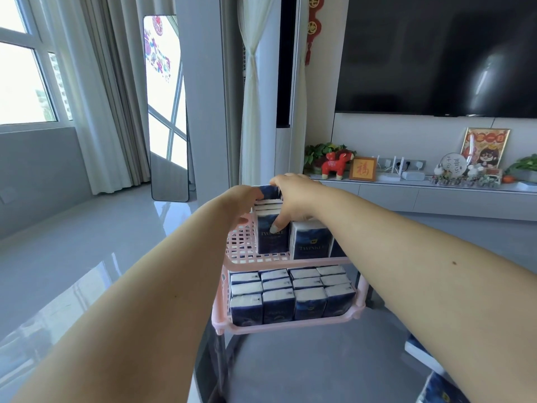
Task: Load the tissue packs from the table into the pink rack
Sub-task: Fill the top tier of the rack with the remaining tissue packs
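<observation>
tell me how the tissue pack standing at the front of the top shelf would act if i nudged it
The front tissue pack stands upright on its narrow end, so a nudge up high could tip it. It looks like soft plastic-wrapped tissue, probably light and squashy rather than stiff. The pink rack floor is open mesh, which may catch its edge, and the neighbouring pack close beside it should stop a sideways fall.
</observation>
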Motion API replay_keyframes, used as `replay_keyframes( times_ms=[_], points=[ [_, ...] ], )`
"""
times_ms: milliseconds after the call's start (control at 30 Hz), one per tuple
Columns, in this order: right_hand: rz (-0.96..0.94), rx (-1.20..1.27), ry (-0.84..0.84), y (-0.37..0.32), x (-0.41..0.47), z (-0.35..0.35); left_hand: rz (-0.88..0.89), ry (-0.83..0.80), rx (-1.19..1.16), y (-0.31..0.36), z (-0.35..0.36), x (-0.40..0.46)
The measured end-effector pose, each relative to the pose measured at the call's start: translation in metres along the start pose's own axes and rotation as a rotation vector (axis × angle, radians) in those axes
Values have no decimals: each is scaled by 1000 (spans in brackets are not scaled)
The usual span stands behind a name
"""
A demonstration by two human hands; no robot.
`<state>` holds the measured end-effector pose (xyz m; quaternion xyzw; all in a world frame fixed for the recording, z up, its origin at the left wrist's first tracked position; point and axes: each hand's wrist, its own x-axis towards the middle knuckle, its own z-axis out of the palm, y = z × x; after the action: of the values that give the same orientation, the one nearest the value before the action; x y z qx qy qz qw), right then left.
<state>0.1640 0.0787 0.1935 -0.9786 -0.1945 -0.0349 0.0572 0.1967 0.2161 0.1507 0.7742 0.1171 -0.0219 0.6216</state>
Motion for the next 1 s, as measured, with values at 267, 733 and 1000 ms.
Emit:
replay_keyframes(
  times_ms=[267, 733, 1000],
  points=[
    [5, -36, -35, 2, 5, 0, 26, -34, -131, -1, -2, 5],
    [-50, 26, -116, 5, 4, 2, 138, 43, 109, -13, -2, 5],
    [-59, 8, -128, 5, 0, -2, 133, 115, 128, -9, -2, 0]
  ],
)
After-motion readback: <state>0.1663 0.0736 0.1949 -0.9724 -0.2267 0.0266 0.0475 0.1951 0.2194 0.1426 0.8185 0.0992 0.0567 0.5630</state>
